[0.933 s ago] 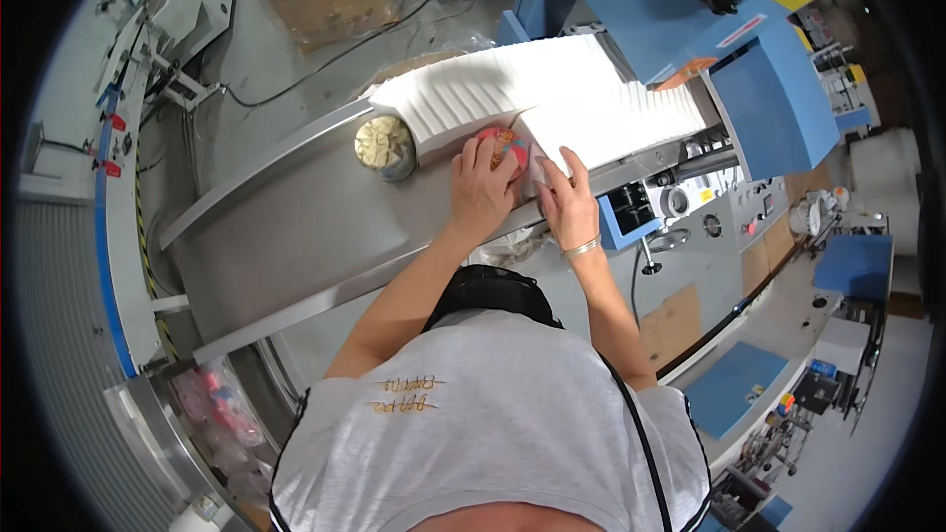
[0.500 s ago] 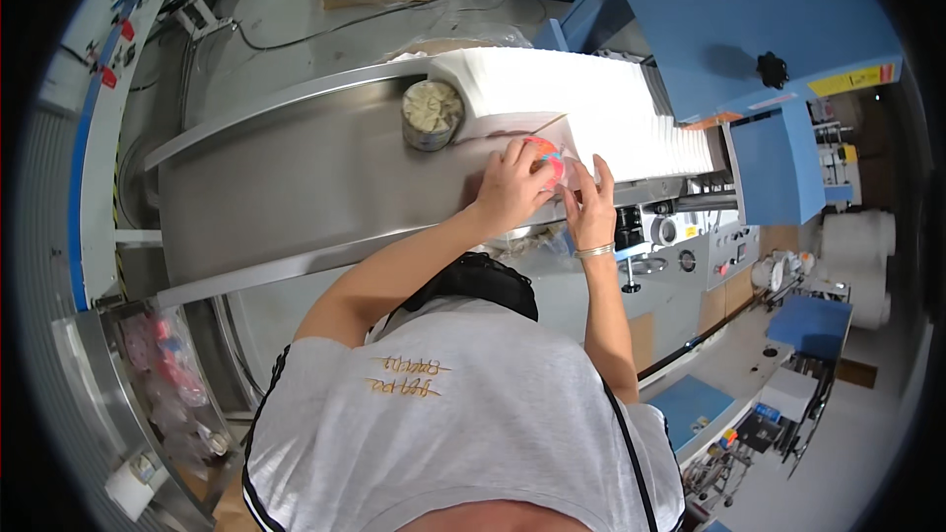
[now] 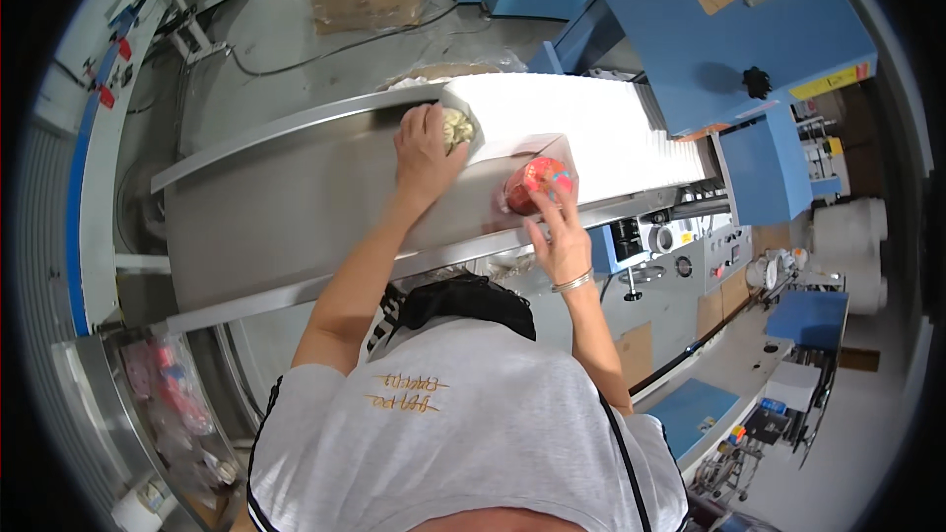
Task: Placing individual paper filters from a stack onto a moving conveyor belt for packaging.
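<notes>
Your left hand (image 3: 426,150) grips the cream bun (image 3: 456,126); your right hand (image 3: 560,241), fingers apart, touches the red packet (image 3: 533,183). Neither is on the white belt (image 3: 591,128) yet.

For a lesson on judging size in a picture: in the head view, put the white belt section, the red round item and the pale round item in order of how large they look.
1. White belt section, clearly largest.
2. and 3. Red round item by the right hand, and pale round item, partly covered by the left hand: too alike to rank.
</notes>
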Demonstrator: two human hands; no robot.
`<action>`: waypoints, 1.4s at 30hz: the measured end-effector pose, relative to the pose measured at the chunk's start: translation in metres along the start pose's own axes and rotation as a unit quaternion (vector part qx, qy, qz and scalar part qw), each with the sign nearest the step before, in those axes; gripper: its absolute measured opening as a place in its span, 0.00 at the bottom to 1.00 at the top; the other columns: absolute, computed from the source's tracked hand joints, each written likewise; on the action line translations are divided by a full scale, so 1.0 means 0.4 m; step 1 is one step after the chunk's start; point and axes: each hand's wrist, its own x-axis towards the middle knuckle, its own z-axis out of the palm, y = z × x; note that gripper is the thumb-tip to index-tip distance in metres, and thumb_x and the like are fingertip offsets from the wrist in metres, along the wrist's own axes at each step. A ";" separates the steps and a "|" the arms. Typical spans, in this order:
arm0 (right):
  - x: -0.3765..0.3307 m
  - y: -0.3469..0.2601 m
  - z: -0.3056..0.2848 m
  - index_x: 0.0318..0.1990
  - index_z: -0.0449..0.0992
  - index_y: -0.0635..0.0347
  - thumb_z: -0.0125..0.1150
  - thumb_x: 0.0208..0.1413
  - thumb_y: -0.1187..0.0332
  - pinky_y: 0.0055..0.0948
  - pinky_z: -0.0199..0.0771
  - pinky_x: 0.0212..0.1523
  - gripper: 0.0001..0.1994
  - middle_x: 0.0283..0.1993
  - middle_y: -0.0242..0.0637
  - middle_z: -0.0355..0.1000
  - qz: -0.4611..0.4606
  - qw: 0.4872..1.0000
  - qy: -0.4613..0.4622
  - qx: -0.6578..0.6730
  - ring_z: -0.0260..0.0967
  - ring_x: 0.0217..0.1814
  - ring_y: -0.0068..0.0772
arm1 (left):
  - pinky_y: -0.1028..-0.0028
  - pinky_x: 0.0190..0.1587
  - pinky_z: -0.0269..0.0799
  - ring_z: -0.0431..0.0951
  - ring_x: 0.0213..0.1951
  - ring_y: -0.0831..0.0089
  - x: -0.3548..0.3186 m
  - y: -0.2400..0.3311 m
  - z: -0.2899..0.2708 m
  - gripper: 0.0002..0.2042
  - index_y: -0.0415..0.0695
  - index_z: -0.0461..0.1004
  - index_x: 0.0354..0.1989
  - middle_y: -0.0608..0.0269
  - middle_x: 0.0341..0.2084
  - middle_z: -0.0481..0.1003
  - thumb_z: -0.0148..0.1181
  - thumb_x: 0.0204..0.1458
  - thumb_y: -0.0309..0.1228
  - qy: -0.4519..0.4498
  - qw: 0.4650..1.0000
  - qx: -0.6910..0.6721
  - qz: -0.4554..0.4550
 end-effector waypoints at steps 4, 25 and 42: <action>-0.016 -0.032 0.014 0.47 0.73 0.55 0.62 0.47 0.70 0.38 0.76 0.38 0.17 0.51 0.39 0.69 -0.018 0.999 -0.039 0.020 0.72 0.44 0.45 | 0.54 0.51 0.63 0.65 0.53 0.52 0.030 -0.080 0.047 0.29 0.42 0.68 0.49 0.53 0.50 0.67 0.65 0.36 0.41 -0.142 0.989 -0.030 0.016; -0.041 0.065 0.172 0.41 0.77 0.50 0.51 0.56 0.55 0.43 0.69 0.37 0.14 0.32 0.38 0.75 -0.049 0.982 -0.180 0.036 0.72 0.35 0.43 | 0.62 0.55 0.60 0.65 0.52 0.50 -0.153 -0.209 -0.047 0.24 0.36 0.62 0.55 0.43 0.49 0.66 0.57 0.49 0.30 0.032 0.988 -0.081 -0.127; 0.009 0.045 0.297 0.35 0.77 0.46 0.47 0.56 0.51 0.43 0.74 0.34 0.15 0.30 0.39 0.76 0.003 0.978 -0.202 0.059 0.75 0.32 0.45 | 0.59 0.33 0.71 0.77 0.27 0.52 -0.229 -0.196 -0.136 0.14 0.41 0.75 0.18 0.51 0.19 0.76 0.61 0.43 0.40 -0.127 0.942 0.137 -0.277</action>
